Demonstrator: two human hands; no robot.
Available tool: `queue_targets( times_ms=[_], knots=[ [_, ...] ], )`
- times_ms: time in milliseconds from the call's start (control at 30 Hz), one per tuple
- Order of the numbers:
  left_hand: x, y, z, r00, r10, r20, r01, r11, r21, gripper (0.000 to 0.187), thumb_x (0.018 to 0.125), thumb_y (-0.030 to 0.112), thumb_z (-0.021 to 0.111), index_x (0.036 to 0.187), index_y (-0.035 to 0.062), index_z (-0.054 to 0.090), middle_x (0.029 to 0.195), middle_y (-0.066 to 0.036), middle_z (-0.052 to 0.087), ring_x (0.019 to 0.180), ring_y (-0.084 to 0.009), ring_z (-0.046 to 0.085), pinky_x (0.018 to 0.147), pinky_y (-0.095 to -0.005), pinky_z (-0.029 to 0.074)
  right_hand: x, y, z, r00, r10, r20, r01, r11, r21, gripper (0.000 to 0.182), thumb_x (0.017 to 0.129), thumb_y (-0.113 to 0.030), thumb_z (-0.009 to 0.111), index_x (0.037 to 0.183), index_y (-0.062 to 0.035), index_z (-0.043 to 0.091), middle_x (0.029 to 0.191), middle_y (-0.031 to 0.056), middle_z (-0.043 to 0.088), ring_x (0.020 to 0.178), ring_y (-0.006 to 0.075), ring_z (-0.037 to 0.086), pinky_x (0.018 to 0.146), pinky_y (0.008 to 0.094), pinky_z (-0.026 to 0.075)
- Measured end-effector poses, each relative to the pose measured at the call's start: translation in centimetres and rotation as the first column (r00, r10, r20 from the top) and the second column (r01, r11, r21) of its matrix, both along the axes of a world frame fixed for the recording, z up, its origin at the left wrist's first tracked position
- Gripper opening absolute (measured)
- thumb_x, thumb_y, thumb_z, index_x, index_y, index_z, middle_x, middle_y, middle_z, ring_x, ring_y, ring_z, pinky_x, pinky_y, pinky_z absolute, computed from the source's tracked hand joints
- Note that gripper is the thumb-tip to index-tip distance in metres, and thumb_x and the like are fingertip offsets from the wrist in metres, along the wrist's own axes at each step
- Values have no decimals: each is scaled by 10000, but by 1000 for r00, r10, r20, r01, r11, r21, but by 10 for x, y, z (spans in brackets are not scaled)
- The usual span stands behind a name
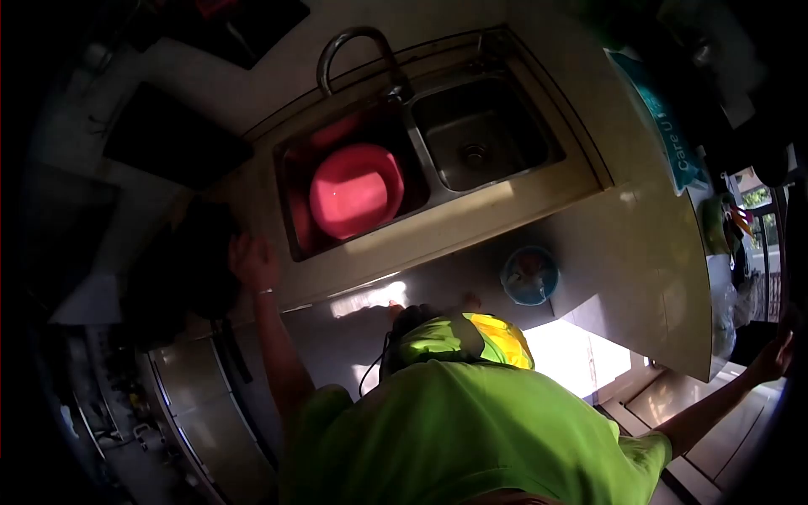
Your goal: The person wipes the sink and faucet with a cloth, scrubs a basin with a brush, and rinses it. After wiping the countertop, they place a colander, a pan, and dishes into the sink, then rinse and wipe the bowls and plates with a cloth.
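Note:
My left hand point(252, 262) is at the left end of the counter, beside a dark, shapeless item point(198, 261); its fingers are spread, and I see nothing held in them. Far to the right, my right hand point(772, 358) reaches out near the dark edge of the view, where shadow hides most of its fingers. A pink basin point(357, 190) lies in the left bowl of the steel double sink point(438, 195). The right bowl point(480, 139) shows its drain. A curved faucet point(358, 34) rises behind the sink.
A blue bucket point(530, 275) stands on the floor below the counter. On the right counter point(623, 244) lies a teal packet point(665, 126). A black panel point(177, 135) is left of the sink. Bright sunlight falls on the floor point(581, 358) at my right.

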State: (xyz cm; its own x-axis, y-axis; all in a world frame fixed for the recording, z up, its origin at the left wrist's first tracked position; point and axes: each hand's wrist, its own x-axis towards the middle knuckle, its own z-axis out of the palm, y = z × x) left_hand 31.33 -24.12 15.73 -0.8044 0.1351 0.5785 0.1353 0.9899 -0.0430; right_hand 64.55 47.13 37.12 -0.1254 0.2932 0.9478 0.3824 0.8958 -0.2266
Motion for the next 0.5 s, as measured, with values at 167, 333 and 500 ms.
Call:
queue_targets(
  times_ms=[167, 333, 500],
  knots=[
    [-30, 34, 13, 992, -47, 113, 14, 961, 277, 154, 690, 166, 567, 807, 74, 607, 914, -127, 551, 961, -276, 474, 854, -368, 358, -90, -32, -67, 839, 440, -322, -544, 654, -525, 420, 793, -197, 531, 1112, 56, 431, 1122, 142, 471, 1014, 201, 458, 882, 278, 323],
    [-118, 74, 14, 939, -338, 66, 240, 779, 579, 290, 687, 177, 588, 946, 50, 555, 997, -155, 530, 940, -306, 490, 822, -344, 388, -301, -220, -86, 366, 914, -173, -683, 138, -717, 296, 816, -100, 429, 1079, 33, 452, 962, 78, 514, 911, 128, 465, 828, 223, 325],
    [-215, 129, 8, 882, -468, 59, 314, 675, 668, 521, 684, 162, 601, 1131, 5, 383, 1022, -161, 511, 965, -247, 489, 820, -309, 388, -469, -348, -101, 391, 888, 243, -862, 446, -243, 170, 646, -30, 542, 753, 0, 414, 1090, 164, 460, 842, 322, 523, 666, 345, 455]
  ],
)
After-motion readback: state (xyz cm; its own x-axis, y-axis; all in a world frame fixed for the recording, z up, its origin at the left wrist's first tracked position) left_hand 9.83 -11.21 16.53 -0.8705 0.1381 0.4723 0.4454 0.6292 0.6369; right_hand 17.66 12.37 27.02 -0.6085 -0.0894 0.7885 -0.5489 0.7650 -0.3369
